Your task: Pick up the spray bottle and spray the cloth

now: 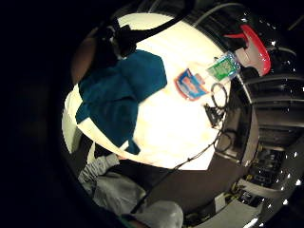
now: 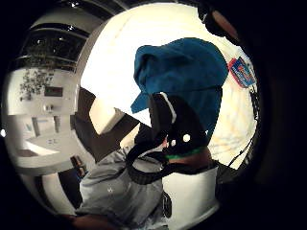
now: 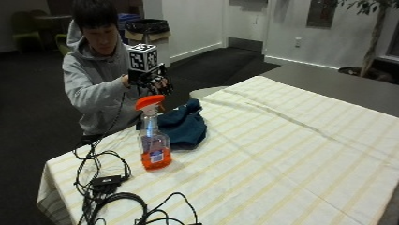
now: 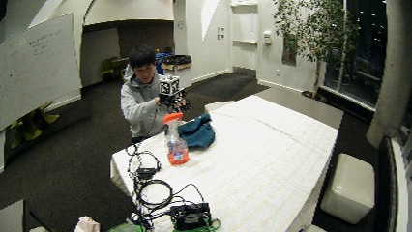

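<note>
Bottle (image 3: 152,140) stands upright on the surface (image 3: 280,154), its orange trigger head on top and orange liquid low in the clear body. It is below the right hand (image 3: 152,82) and a little nearer the outside camera, well apart from the fingers (image 3: 163,86). Cloth (image 3: 182,124), dark teal and bunched in a heap, lies on the striped surface just behind the bottle, below the raised hand and close to the person's edge. The gloved hand is held up in the air in front of the person's chest, over the cloth, touching nothing; the fingers look loosely spread and hold nothing. From the little-finger palm view the cloth (image 1: 121,97) and the bottle (image 1: 228,64) lie side by side on the bright surface. Black cables (image 3: 106,183) coil on the surface beyond the bottle, away from the fingers.
</note>
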